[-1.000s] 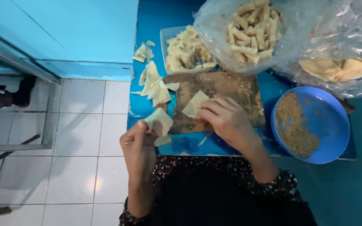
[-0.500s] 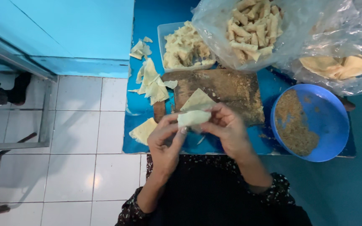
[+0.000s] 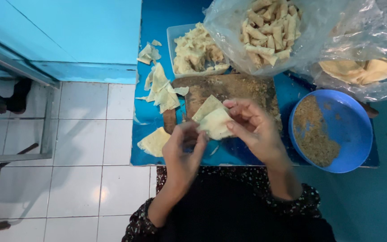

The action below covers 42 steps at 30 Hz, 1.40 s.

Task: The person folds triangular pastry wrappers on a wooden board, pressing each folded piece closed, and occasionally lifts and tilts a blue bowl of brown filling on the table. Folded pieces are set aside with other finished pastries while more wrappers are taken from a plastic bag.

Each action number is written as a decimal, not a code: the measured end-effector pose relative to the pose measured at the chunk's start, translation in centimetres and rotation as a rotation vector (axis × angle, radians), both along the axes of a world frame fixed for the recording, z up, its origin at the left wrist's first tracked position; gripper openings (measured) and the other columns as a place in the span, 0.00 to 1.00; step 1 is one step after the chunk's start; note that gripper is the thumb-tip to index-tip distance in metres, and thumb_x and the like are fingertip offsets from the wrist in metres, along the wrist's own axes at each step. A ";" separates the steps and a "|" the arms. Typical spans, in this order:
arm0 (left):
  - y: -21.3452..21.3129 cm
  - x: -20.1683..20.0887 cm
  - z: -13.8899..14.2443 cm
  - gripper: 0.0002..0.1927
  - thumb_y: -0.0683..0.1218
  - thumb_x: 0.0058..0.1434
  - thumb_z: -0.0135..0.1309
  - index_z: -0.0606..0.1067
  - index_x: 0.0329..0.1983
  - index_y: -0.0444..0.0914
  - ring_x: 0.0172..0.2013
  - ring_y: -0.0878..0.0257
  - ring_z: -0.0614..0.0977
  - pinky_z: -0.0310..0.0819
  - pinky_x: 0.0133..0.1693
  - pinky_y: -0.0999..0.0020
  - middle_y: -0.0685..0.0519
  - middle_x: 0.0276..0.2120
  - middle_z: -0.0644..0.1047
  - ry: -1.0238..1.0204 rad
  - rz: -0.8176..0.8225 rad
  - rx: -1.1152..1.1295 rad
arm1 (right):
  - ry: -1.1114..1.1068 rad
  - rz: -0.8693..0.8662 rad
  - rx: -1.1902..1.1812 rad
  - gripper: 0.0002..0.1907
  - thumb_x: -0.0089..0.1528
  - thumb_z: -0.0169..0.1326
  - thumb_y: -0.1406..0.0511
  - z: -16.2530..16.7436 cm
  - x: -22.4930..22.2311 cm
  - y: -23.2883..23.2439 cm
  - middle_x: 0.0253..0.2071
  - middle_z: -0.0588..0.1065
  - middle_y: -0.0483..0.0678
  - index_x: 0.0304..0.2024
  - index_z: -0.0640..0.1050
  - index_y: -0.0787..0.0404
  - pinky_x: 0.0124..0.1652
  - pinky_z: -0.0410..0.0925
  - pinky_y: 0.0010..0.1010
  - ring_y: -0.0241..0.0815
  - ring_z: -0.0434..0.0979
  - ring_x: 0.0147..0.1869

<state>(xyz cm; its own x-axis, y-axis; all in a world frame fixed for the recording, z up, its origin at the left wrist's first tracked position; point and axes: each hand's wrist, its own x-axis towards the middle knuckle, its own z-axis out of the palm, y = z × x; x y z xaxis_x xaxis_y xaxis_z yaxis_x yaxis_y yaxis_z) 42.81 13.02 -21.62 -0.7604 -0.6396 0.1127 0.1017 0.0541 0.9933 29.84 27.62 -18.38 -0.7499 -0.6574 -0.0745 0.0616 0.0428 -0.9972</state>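
Since 1 second ago the left hand (image 3: pixel 185 150) has come up from a pale wrapper sheet (image 3: pixel 154 141) at the table's near left edge and met the right hand (image 3: pixel 252 129) over the near edge of the wooden board (image 3: pixel 229 89). That sheet now lies alone on the blue table (image 3: pixel 247 154), and the folded wrapper (image 3: pixel 213 122) that sat under the right hand on the board is lifted between both hands. Judging by this, the work has passed from picking up to folding or rolling the piece.

The left hand is partly closed, fingers curled, its tips pinching the wrapper's 8 o'clock corner. The right hand is also partly closed, thumb and fingers gripping the 3 o'clock edge. A second triangular sheet (image 3: pixel 206 107) shows just behind it, at 11 o'clock; whether it is held or resting on the board cannot be told.

From the hands, a blue bowl (image 3: pixel 350 130) of brown crumbs sits at 3 o'clock, a plastic bag of rolled pieces (image 3: pixel 269 31) at 1 o'clock, a white tray (image 3: pixel 175 33) of scraps at 12 o'clock, and loose wrapper pieces (image 3: pixel 162 87) at 10 o'clock. Another bag (image 3: pixel 361 69) holding flat round sheets lies at 2 o'clock.
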 end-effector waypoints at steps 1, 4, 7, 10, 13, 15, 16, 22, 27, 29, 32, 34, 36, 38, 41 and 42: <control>0.1 0.0 0.3 0.12 0.35 0.62 0.60 0.74 0.48 0.33 0.35 0.63 0.85 0.80 0.39 0.71 0.52 0.36 0.79 -0.022 0.056 -0.188 | 0.043 -0.006 0.017 0.23 0.65 0.57 0.73 0.6 0.0 -0.3 0.47 0.77 0.48 0.63 0.71 0.61 0.52 0.74 0.28 0.34 0.79 0.51; 0.3 -0.6 0.6 0.13 0.34 0.62 0.59 0.75 0.49 0.33 0.41 0.49 0.81 0.77 0.42 0.59 0.45 0.40 0.77 -0.036 0.097 -0.599 | 0.327 -0.098 0.464 0.30 0.61 0.60 0.68 1.5 -0.1 -2.2 0.44 0.81 0.45 0.66 0.69 0.52 0.42 0.76 0.27 0.33 0.83 0.43; 0.4 -0.8 0.5 0.15 0.35 0.58 0.57 0.76 0.49 0.32 0.45 0.44 0.77 0.74 0.45 0.52 0.43 0.42 0.75 -0.149 0.071 -0.813 | 0.623 -0.050 0.587 0.29 0.61 0.61 0.68 2.4 0.0 -3.6 0.45 0.79 0.49 0.65 0.71 0.50 0.43 0.74 0.33 0.40 0.82 0.43; 0.5 -0.8 0.1 0.11 0.38 0.58 0.57 0.77 0.45 0.33 0.52 0.44 0.74 0.71 0.50 0.50 0.41 0.50 0.75 -0.295 0.037 -0.872 | 0.961 -0.055 0.609 0.29 0.60 0.63 0.67 3.8 0.2 -3.6 0.47 0.72 0.56 0.64 0.73 0.54 0.44 0.70 0.43 0.54 0.77 0.48; 0.6 -1.2 -0.6 0.12 0.39 0.59 0.56 0.75 0.46 0.32 0.66 0.44 0.69 0.64 0.63 0.42 0.39 0.63 0.71 -0.170 0.154 -1.095 | 1.071 0.002 0.617 0.28 0.63 0.59 0.70 4.6 -0.8 -4.5 0.49 0.68 0.56 0.67 0.73 0.54 0.44 0.70 0.44 0.57 0.76 0.49; 0.7 -1.7 -1.3 0.19 0.41 0.60 0.56 0.76 0.54 0.30 0.69 0.46 0.67 0.61 0.66 0.42 0.40 0.64 0.70 -0.153 0.024 -1.117 | 1.219 0.057 0.675 0.32 0.59 0.56 0.73 4.2 -2.1 -6.3 0.50 0.67 0.56 0.67 0.74 0.53 0.45 0.70 0.44 0.56 0.75 0.48; 0.8 -1.8 -1.6 0.22 0.42 0.61 0.56 0.76 0.58 0.28 0.70 0.47 0.66 0.59 0.67 0.42 0.40 0.65 0.70 -0.145 -0.042 -1.128 | 1.293 0.085 0.705 0.35 0.57 0.54 0.75 3.7 -2.9 -7.4 0.50 0.66 0.57 0.68 0.74 0.52 0.45 0.71 0.44 0.56 0.74 0.48; 1.0 -1.9 -2.4 0.21 0.49 0.68 0.55 0.74 0.56 0.28 0.68 0.46 0.68 0.57 0.67 0.40 0.38 0.63 0.71 -0.087 -0.049 -1.049 | 1.425 0.069 0.599 0.18 0.65 0.55 0.68 0.2 -6.0 -11.9 0.45 0.63 0.52 0.57 0.82 0.49 0.51 0.65 0.46 0.55 0.66 0.52; 0.9 -1.8 -2.2 0.22 0.49 0.68 0.55 0.74 0.58 0.28 0.67 0.47 0.69 0.58 0.67 0.42 0.39 0.62 0.72 -0.121 -0.063 -1.083 | 1.357 0.082 0.673 0.05 0.57 0.62 0.66 0.2 -7.3 -11.9 0.45 0.64 0.52 0.36 0.84 0.53 0.51 0.63 0.46 0.54 0.67 0.56; 1.0 -1.7 -2.0 0.23 0.50 0.69 0.55 0.74 0.59 0.28 0.67 0.47 0.69 0.57 0.67 0.42 0.39 0.62 0.72 -0.114 -0.045 -1.095 | 1.360 0.090 0.644 0.05 0.55 0.64 0.66 0.4 -7.6 -11.8 0.45 0.64 0.52 0.34 0.83 0.56 0.51 0.64 0.46 0.54 0.68 0.56; 1.1 -1.6 -1.8 0.23 0.50 0.69 0.54 0.74 0.60 0.30 0.67 0.49 0.69 0.57 0.67 0.41 0.41 0.61 0.72 -0.125 -0.036 -1.094 | 1.360 0.134 0.620 0.09 0.55 0.65 0.67 0.8 -7.9 -11.9 0.48 0.64 0.54 0.36 0.80 0.61 0.50 0.65 0.47 0.56 0.69 0.56; 1.1 -1.5 -1.6 0.23 0.50 0.69 0.54 0.74 0.60 0.30 0.67 0.49 0.70 0.56 0.66 0.39 0.41 0.60 0.73 -0.133 -0.041 -1.087 | 1.383 0.174 0.665 0.11 0.55 0.65 0.67 1.6 -7.8 -11.7 0.49 0.64 0.56 0.36 0.77 0.64 0.49 0.67 0.46 0.59 0.69 0.56; 1.1 -1.5 -1.3 0.23 0.51 0.69 0.55 0.73 0.60 0.30 0.66 0.48 0.70 0.55 0.67 0.38 0.41 0.60 0.73 -0.134 -0.045 -1.086 | 1.296 0.204 0.673 0.15 0.54 0.65 0.67 2.9 -7.2 -10.9 0.49 0.63 0.57 0.40 0.76 0.65 0.48 0.66 0.47 0.59 0.69 0.53; 1.1 -1.4 -1.2 0.23 0.51 0.68 0.55 0.73 0.59 0.30 0.66 0.48 0.69 0.54 0.67 0.36 0.40 0.59 0.73 -0.128 -0.048 -1.069 | 1.266 0.235 0.698 0.14 0.56 0.62 0.69 4.4 -6.0 -9.5 0.50 0.63 0.57 0.43 0.75 0.63 0.49 0.66 0.47 0.58 0.70 0.53; 1.0 -1.2 -0.9 0.23 0.52 0.68 0.56 0.74 0.58 0.30 0.66 0.46 0.69 0.53 0.66 0.34 0.39 0.59 0.72 -0.129 -0.062 -1.044 | 1.366 0.288 0.725 0.13 0.61 0.59 0.70 6.1 -2.8 -5.6 0.56 0.65 0.53 0.48 0.76 0.58 0.53 0.67 0.43 0.54 0.72 0.60; 1.0 -1.2 -0.9 0.23 0.52 0.67 0.56 0.74 0.58 0.31 0.66 0.47 0.69 0.53 0.66 0.34 0.40 0.59 0.72 -0.134 -0.070 -1.048 | 1.444 0.302 0.713 0.17 0.59 0.60 0.68 6.2 -1.6 -4.5 0.58 0.66 0.51 0.51 0.77 0.56 0.54 0.67 0.42 0.53 0.72 0.63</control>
<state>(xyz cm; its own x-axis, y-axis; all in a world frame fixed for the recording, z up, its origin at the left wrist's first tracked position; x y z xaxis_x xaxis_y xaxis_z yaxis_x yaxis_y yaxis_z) 41.64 14.01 -22.50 -0.8389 -0.2255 0.4954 0.0308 0.8891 0.4568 28.21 23.09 -12.20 -0.3207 -0.9263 0.1979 -0.9444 0.3288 0.0084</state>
